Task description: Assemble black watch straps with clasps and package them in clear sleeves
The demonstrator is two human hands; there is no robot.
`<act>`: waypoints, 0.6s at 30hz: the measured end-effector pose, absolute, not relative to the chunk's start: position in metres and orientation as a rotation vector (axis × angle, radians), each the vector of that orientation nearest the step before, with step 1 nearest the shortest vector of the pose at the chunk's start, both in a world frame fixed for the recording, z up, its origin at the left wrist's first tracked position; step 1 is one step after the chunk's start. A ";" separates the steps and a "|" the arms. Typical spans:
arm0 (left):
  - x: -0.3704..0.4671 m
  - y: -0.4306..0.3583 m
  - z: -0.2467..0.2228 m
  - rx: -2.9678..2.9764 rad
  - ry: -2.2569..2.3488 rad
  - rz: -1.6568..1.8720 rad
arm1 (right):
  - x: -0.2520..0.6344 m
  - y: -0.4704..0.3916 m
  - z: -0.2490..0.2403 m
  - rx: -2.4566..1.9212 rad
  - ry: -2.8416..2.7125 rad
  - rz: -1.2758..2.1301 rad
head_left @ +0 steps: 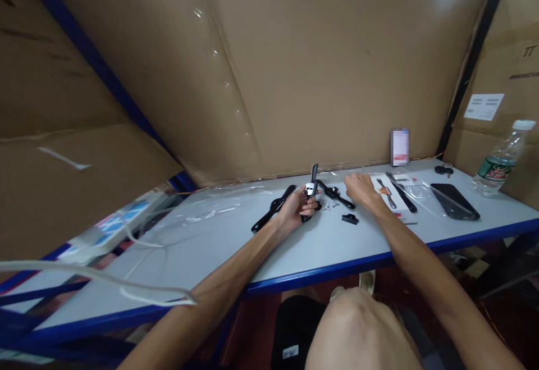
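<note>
My left hand [295, 208] is wrapped round a black-handled tool [314, 174] with a pale metal plate, held upright over the table. Left of it lies a long black tool [273, 209]. Another black tool [337, 193] rests just right of the held one, with small silver screws [330, 205] near it. A short black piece [350, 219] lies closer to the front edge. My right hand [360, 188] is curled, palm down, beside a white card [389, 192] picturing a tool; whatever its fingers hold, if anything, is hidden.
Clear plastic film [202, 207] covers the table's back left. To the right are a black handle [402, 193], a dark phone [455, 201], keys [444, 169] and a water bottle [497, 162]. A lit phone [400, 147] stands behind. A white cable [96, 273] crosses at left.
</note>
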State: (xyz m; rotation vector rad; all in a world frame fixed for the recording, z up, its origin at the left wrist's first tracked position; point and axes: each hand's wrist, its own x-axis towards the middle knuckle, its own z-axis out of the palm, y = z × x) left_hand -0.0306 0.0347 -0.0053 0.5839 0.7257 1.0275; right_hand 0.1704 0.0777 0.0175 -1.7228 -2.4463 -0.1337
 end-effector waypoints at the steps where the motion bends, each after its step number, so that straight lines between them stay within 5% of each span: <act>1: -0.031 0.035 -0.005 0.567 0.709 1.012 | 0.171 0.079 0.019 -1.722 -2.428 -0.137; 18: -0.032 0.043 -0.015 0.550 0.635 0.783 | 0.138 0.067 0.013 -0.988 -2.430 0.049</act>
